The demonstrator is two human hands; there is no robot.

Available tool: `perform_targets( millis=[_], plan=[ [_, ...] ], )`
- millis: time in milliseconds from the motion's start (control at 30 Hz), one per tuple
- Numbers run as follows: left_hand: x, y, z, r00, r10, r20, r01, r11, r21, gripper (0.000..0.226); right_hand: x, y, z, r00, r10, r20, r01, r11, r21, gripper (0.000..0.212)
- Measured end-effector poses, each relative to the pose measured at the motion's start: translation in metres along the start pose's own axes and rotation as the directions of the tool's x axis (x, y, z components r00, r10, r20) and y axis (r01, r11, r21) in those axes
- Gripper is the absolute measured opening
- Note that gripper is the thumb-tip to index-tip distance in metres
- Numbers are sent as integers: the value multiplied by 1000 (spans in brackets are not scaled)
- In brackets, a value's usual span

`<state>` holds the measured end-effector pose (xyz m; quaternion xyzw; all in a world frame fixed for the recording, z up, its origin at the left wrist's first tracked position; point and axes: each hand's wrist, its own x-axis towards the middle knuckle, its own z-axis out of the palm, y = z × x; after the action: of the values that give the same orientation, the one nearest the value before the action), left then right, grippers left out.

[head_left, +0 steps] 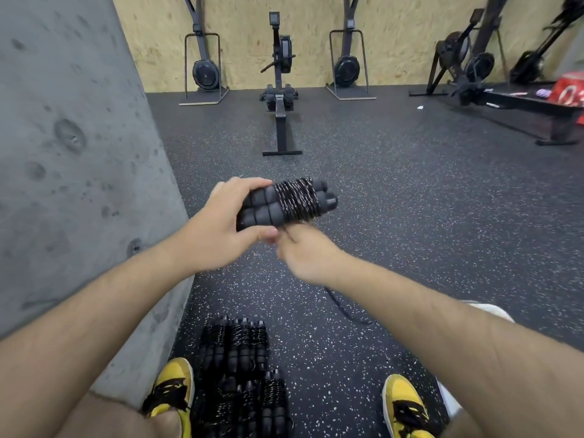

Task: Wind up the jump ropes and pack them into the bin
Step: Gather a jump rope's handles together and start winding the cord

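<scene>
1. This is a gym or fitness training room.
2. The floor (395, 191) is black rubber matting speckled with white, the kind laid in workout spaces.
3. A rowing machine (279, 90) stands in the middle at the far wall, and another rower (505, 99) lies at the right.
4. Two upright ski-type trainers (205, 71) (347, 66) with round flywheels stand on platforms against the wall.
5. The back wall (246, 33) is bare chipboard panelling, and a rough concrete wall (63, 153) rises on the left.
6. Wound jump ropes (240, 368) lie piled on the floor between yellow sports shoes (172, 387).
</scene>
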<state>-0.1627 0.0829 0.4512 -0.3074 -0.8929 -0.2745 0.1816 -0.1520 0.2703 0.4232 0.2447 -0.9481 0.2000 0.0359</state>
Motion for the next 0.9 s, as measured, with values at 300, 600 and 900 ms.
perform_targets(
  millis=[300, 600, 900],
  plan=[
    [2, -52, -4, 976, -207, 63, 184, 948, 260, 81, -11, -37, -11, 993, 115, 23, -114, 993, -27, 35],
    [-4, -42, -2, 981, -126, 151, 79, 955, 286, 64, -9, -25, -47, 913, -370, -173, 228, 813, -536, 24],
    [-18, 22, -11, 962, 43, 269, -40, 999, -19, 56, 13, 21, -73, 911, -333, -243, 222, 893, -392, 37]
  ],
)
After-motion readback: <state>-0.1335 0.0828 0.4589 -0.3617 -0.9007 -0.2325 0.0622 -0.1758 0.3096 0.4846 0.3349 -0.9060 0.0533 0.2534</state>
